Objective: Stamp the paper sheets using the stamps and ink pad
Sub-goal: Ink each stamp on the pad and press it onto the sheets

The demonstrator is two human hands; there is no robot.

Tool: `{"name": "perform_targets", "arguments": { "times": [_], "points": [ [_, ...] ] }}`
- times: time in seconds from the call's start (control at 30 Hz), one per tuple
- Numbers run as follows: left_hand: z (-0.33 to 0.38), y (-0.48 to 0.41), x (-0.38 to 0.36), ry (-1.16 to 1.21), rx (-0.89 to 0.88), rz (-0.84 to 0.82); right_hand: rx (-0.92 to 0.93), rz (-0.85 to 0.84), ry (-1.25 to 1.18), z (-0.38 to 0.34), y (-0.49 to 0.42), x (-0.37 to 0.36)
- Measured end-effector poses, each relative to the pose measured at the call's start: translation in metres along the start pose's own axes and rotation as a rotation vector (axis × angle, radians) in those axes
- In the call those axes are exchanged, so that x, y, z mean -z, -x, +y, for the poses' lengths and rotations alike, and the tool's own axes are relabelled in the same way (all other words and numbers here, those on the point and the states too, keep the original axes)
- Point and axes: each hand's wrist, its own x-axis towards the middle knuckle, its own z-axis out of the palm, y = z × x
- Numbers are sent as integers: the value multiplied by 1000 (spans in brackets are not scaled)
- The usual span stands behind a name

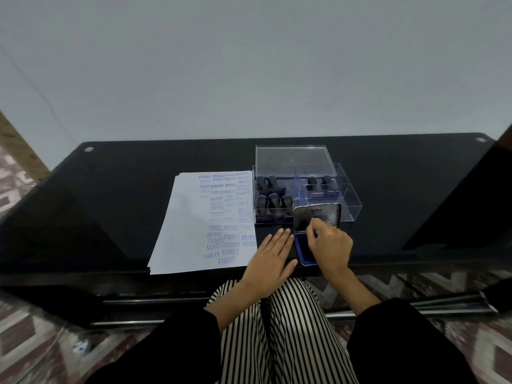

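Ink pad: an open blue ink pad sits at the near edge of a black glass table, its dark metal lid raised upright at the far side, the brand "Artline" legible on it.
Right hand: the right hand hovers over the ink pad, fingers curled, the forefinger and thumb meeting at the lower edge of the lid. Whether they pinch the lid or only touch it cannot be told.
Left hand: the left hand lies flat on the table just left of the ink pad, fingers straight and close together, holding nothing.
Paper sheets: a slightly fanned stack of white paper sheets lies farther left of the ink pad, beyond the left hand. The top sheet is crowded with blue-violet impressions, among them "SAMPLE", "AIR MAIL", "AMENDED" and "FRAGILE".
Stamps: dark-handled stamps stand in a clear plastic box directly behind the ink pad — a cluster in its left compartment, two more stamps in a compartment to the right.
Box lid: a clear lid rests across the far end of the box, behind the ink pad.
Person: seated on the near side of the ink pad, in black sleeves and black-and-white striped trousers.
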Motion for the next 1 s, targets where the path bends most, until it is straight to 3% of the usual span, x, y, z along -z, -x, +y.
{"name": "perform_targets", "arguments": {
  "times": [0.6, 0.9, 1.0],
  "points": [
    [-1, 1, 1, 9, 12, -45, 2, -29, 17, 0, 0, 0],
    [2, -2, 19, 106, 13, -79, 30, -165, 54, 3, -9, 4],
    [-3, -7, 40, 255, 10, 52, 7, -127, 9, -2, -16, 9]
  ]
}}
